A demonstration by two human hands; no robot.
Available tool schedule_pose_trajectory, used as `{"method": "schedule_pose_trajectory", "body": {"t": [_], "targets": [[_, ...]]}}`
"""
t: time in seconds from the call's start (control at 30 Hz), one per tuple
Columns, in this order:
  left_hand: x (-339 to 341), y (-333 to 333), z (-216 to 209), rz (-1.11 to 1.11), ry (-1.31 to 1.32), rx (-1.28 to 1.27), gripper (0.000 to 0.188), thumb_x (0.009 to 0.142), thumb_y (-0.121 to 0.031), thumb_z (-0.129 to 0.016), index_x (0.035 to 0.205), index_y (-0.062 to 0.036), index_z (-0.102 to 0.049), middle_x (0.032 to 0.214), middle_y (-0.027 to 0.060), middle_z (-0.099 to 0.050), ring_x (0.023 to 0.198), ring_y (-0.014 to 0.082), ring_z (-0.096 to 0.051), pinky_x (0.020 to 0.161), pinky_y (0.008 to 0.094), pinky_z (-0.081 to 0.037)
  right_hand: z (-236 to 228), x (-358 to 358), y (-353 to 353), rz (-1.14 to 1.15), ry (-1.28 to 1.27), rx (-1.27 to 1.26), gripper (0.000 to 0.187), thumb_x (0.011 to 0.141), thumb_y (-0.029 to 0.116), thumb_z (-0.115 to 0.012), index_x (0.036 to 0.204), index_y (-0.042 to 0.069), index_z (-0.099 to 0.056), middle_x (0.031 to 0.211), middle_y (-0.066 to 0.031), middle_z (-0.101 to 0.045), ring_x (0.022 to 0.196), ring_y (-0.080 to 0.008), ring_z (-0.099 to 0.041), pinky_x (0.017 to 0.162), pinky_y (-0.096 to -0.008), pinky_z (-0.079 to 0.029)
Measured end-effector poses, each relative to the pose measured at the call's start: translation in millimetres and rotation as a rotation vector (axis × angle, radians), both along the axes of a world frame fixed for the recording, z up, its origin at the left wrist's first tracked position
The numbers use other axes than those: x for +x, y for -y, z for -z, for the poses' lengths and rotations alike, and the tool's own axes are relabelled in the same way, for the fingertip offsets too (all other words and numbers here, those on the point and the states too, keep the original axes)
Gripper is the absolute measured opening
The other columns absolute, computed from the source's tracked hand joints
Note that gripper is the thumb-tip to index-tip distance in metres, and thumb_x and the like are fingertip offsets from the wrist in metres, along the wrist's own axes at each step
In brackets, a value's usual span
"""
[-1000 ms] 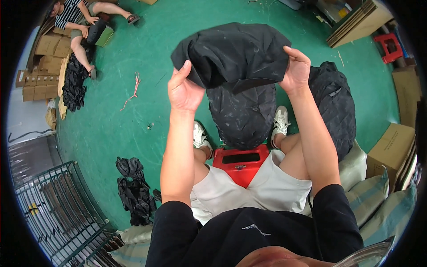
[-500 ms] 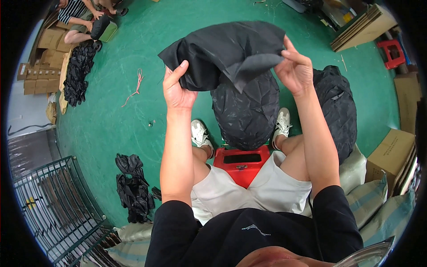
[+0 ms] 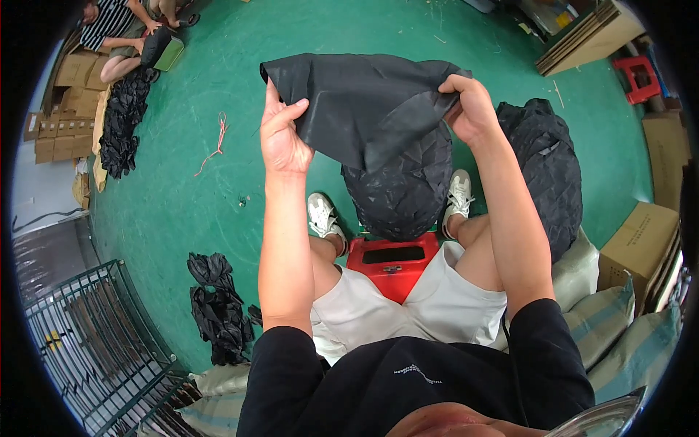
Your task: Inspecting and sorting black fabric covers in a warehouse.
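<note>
A piece of thin black fabric (image 3: 364, 105) is stretched between my two hands, out in front of me. My left hand (image 3: 285, 142) pinches its left end, thumb on the near face. At the other end my right hand (image 3: 473, 113) has its fingers closed on the fabric's edge; part of the grip is hidden behind the hand. Below the fabric a rounded bulky thing covered in crinkled black fabric (image 3: 397, 200) stands between my feet, its top hidden. A red plastic stool (image 3: 393, 280) sits between my knees, against that bulky thing.
A second black bundle (image 3: 542, 171) stands right of my right foot. Black fabric pieces (image 3: 218, 313) lie on the green floor at left. Woven sacks (image 3: 604, 320) and a carton (image 3: 641, 240) are at right. Far left, another person (image 3: 120, 36) handles black fabric beside a black pile (image 3: 124, 127).
The fabric has gone from folded and bunched to spread flatter, its lower corner hanging down. My right hand has turned, its fingers now curled over the edge. Both hands stay raised.
</note>
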State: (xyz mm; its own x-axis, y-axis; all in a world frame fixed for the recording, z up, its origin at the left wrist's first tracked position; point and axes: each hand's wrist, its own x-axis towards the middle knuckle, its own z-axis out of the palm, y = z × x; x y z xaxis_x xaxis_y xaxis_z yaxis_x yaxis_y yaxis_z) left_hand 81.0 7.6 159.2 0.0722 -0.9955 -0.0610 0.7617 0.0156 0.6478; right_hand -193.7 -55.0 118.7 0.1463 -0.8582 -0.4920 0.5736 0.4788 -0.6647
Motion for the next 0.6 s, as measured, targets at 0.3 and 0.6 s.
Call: {"method": "schedule_pose_trajectory", "body": {"t": [0.3,0.6], "targets": [[-2.2,-2.7,3.9,0.07,-0.007,-0.161,0.059,0.08,0.016,-0.044,0.136,0.0,-0.047,0.129,0.0167,-0.06,0.121,0.0307,-0.058,0.105,0.0469,-0.048,-12.4,11.8,-10.9,-0.043,-0.032,0.086,0.019,0.088,0.013,-0.069,0.102,0.0,-0.065,0.098,-0.0117,-0.069,0.086,-0.023,-0.069,0.079,-0.0415,-0.056],[28.3,3.2,16.9,0.017,-0.233,-0.051,0.052,0.087,0.011,-0.041,0.138,0.0022,-0.045,0.133,0.02,-0.056,0.122,0.0349,-0.057,0.106,0.0492,-0.046,-28.6,0.7,-14.0,-0.047,0.175,-0.211,0.02,0.095,0.005,-0.058,0.112,-0.004,-0.059,0.111,-0.0137,-0.067,0.099,-0.024,-0.067,0.091,-0.0398,-0.054]]}}
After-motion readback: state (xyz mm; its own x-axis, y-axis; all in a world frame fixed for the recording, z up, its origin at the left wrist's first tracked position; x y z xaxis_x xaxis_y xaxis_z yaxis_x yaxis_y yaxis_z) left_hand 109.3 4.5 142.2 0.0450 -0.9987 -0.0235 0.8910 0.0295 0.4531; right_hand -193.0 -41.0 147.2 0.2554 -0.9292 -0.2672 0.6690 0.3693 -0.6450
